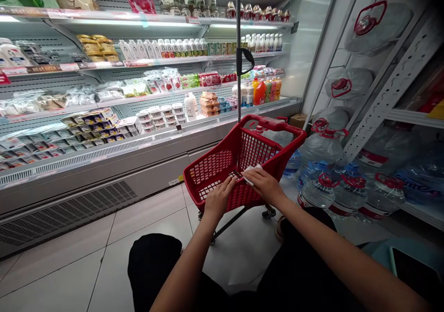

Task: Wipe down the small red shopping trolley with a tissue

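A small red shopping cart point(249, 194) with lattice sides stands in front of me, beside the refrigerated shelves. My left hand point(219, 195) rests on the cart's near rim, its fingers stretched out toward the inside and holding nothing visible. Just to the right, my right hand point(264, 182) presses a white cloth or tissue point(250, 175) against the rim, its fingers bent over it. A dark upright pole point(238, 34) with a black hook rises from the cart. Part of the basket's near side lies hidden behind my hands.
Open refrigerated shelves point(152, 140) with cups, bottles and bags run along the left and back. Large water bottles point(317, 191) crowd the floor at the right, beside a white rack point(388, 80). A phone point(416, 275) lies at lower right, near my legs.
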